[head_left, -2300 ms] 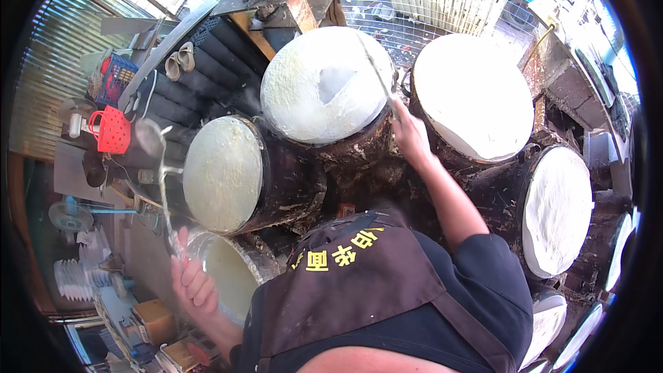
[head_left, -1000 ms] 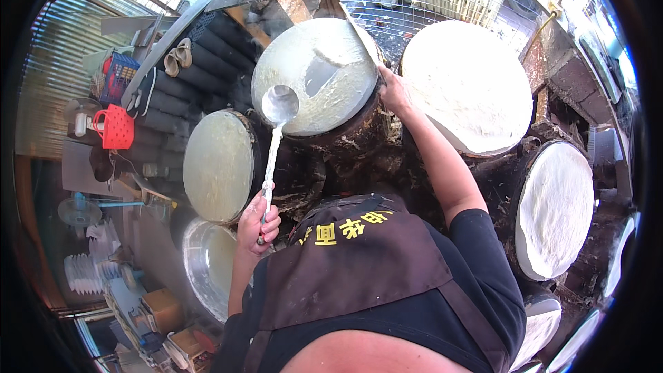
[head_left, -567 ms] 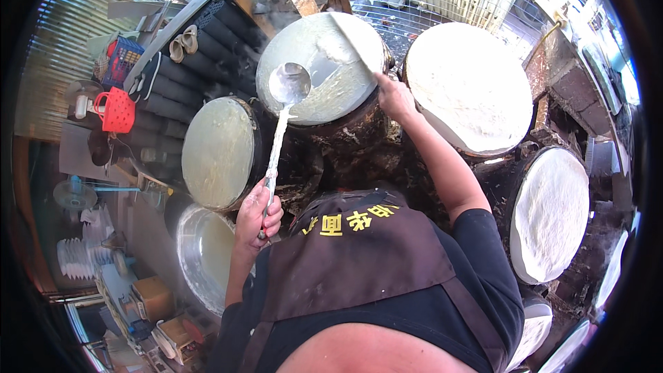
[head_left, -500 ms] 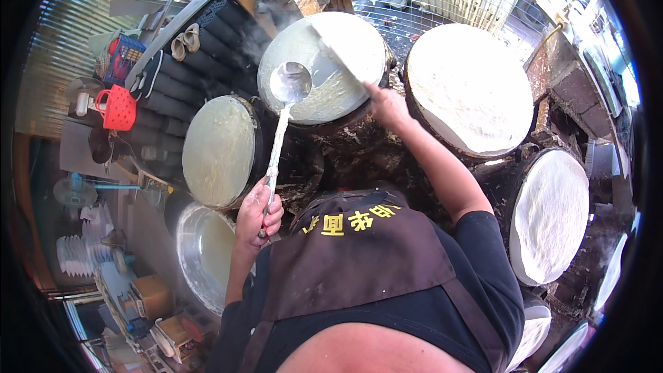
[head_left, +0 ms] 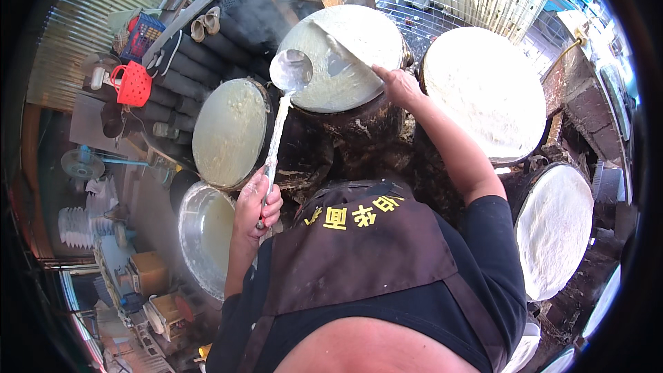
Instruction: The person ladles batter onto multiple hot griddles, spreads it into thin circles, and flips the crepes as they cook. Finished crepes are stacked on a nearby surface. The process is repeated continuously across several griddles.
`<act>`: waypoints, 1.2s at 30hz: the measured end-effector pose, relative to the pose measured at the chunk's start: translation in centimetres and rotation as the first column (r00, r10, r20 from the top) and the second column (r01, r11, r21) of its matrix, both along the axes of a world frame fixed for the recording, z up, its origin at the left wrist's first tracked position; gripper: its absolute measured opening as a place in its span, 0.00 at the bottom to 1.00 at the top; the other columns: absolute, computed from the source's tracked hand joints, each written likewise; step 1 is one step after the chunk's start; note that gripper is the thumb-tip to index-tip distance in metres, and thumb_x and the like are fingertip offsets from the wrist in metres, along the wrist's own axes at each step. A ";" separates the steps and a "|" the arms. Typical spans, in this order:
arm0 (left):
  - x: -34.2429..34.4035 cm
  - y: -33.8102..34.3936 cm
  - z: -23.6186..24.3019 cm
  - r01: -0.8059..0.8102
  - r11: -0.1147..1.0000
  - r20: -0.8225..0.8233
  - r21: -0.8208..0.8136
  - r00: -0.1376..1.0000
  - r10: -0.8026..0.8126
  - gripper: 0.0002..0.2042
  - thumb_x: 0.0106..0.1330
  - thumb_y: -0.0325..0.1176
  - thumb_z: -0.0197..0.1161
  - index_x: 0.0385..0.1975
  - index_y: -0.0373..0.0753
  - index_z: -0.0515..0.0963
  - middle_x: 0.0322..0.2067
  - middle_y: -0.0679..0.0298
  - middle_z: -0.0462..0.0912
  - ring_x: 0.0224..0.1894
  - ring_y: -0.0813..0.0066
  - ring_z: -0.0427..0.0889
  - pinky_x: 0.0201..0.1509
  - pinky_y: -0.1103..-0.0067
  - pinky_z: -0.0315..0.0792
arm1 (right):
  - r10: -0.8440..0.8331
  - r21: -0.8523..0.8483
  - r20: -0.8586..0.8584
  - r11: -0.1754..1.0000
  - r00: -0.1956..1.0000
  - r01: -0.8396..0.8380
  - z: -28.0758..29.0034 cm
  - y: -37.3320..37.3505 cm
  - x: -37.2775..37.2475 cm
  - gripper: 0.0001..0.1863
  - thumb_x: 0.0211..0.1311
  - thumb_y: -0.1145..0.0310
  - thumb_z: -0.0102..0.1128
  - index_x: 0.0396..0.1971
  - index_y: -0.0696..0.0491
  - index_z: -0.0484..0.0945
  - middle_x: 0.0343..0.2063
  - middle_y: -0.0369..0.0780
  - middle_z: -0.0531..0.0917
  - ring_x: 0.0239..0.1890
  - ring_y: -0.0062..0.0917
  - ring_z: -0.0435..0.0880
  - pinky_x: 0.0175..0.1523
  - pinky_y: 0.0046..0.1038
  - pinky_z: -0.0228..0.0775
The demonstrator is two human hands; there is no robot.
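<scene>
The person's left hand (head_left: 258, 206) is closed around the lower part of the handle of a metal ladle (head_left: 293, 69). The fingers are wrapped on the handle, and the upper part of this handle is thickly coated with pale batter. The bowl of the ladle is in front of the left part of the middle griddle (head_left: 376, 27), as the camera sees it; whether it touches the surface, one cannot tell.

The right hand (head_left: 402, 87) is at the right edge of the same griddle. It is clamped on the near end of a thin flat scraper (head_left: 345, 47), which lies slantwise across the griddle, its far end pointing to the upper left. The griddle is round and covered with a pale layer of batter, and a greyish patch shows beside the scraper. Some steam is visible behind its left side.

To the left of it stands a smaller-looking griddle (head_left: 228, 135) with a thin, yellowish-grey layer. To the right there is a griddle (head_left: 483, 93) with a bright white layer, and lower on the right side another white-covered one (head_left: 556, 231). Near the left forearm is a round tub (head_left: 196, 249) with pale liquid inside. The person wears a brown apron (head_left: 366, 262) over a dark shirt. At the far left hangs a red basket (head_left: 132, 85).
</scene>
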State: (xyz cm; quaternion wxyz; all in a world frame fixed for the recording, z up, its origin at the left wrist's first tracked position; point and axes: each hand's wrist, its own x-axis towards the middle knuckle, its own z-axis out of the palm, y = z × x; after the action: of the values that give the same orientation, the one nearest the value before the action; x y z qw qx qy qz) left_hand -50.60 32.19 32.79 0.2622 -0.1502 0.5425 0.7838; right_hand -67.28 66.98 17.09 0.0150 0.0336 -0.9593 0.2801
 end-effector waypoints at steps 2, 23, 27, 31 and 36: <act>0.2 -0.2 0.1 -0.004 1.000 -0.004 -0.017 1.000 0.004 0.20 0.74 0.38 0.46 0.63 0.45 0.58 0.19 0.69 0.62 0.13 0.88 0.59 0.09 0.90 0.57 | 0.081 0.082 0.118 0.992 0.990 -0.091 3.4 -0.1 2.5 0.27 0.57 0.76 0.49 0.58 0.42 0.70 0.40 0.51 0.81 0.43 0.40 0.82 0.42 0.38 0.73; -11.8 -0.7 -3.6 0.133 0.840 -0.196 -0.527 0.942 -0.272 0.17 0.73 0.41 0.48 0.59 0.47 0.67 0.18 0.72 0.66 0.12 0.87 0.62 0.10 0.86 0.58 | -0.322 -0.437 -0.141 0.869 0.936 0.233 -2.9 -6.3 18.1 0.28 0.52 0.77 0.55 0.57 0.49 0.71 0.28 0.48 0.82 0.28 0.37 0.82 0.36 0.32 0.74; -13.5 0.6 -4.6 0.126 0.748 -0.251 -0.651 0.895 -0.369 0.14 0.73 0.40 0.47 0.52 0.43 0.70 0.16 0.72 0.64 0.11 0.86 0.61 0.09 0.84 0.58 | -0.358 -0.539 -0.091 0.803 0.929 0.256 -4.9 -11.2 19.0 0.27 0.55 0.73 0.57 0.59 0.48 0.70 0.24 0.49 0.80 0.25 0.26 0.80 0.34 0.29 0.73; -13.7 0.9 -5.3 0.122 0.725 -0.290 -0.678 0.862 -0.416 0.11 0.71 0.35 0.47 0.48 0.42 0.70 0.14 0.72 0.63 0.08 0.84 0.59 0.07 0.83 0.57 | -0.358 -0.718 0.149 0.601 0.922 0.350 -3.7 -14.3 19.4 0.29 0.60 0.73 0.53 0.64 0.49 0.63 0.21 0.42 0.79 0.15 0.21 0.75 0.21 0.25 0.70; -12.5 3.0 -5.5 0.322 0.817 -0.076 -0.477 0.912 -0.404 0.10 0.71 0.45 0.39 0.31 0.48 0.61 0.14 0.72 0.61 0.08 0.76 0.59 0.07 0.76 0.61 | -0.244 -0.818 0.320 0.417 0.915 0.397 -4.5 -16.7 19.8 0.31 0.63 0.72 0.52 0.66 0.48 0.58 0.21 0.39 0.78 0.13 0.17 0.74 0.18 0.23 0.69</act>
State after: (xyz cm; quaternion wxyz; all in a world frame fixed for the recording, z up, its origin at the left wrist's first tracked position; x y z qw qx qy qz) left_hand -63.06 35.23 27.28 0.3164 -0.0316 0.7498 0.5802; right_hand -47.44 50.25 12.62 0.0103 -0.1840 -0.6702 0.7189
